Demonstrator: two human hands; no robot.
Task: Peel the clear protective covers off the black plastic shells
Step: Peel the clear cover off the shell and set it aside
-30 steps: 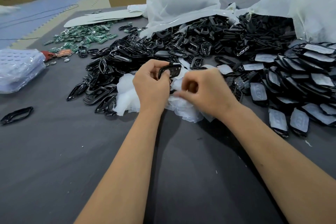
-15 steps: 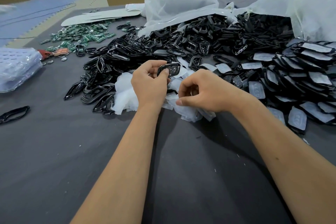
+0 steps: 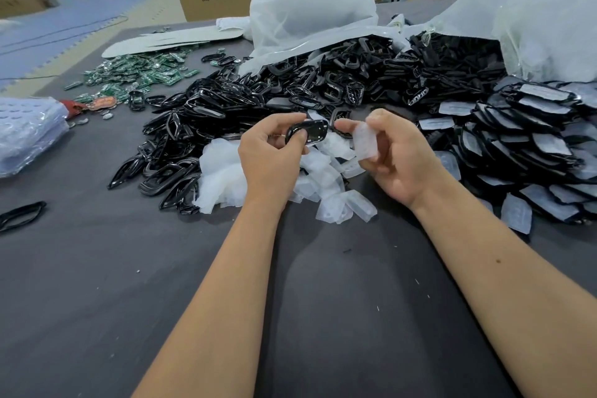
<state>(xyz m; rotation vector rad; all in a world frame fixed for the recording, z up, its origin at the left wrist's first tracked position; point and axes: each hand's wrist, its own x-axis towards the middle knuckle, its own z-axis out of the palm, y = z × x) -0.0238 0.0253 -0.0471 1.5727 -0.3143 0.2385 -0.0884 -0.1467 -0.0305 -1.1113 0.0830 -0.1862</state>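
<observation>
our left hand (image 3: 271, 155) grips a shell (image 3: 307, 133) above the desk (image 3: 97, 268); our right hand (image 3: 397, 158) pinches its peeled cover (image 3: 364, 145). static could keep the cover clinging to our fingers, or we drop the shell among unpeeled ones.

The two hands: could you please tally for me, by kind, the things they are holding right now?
Black shell: 1, gripped in the left hand
Clear cover: 1, pinched in the right hand, apart from the shell
Total: 2
</observation>
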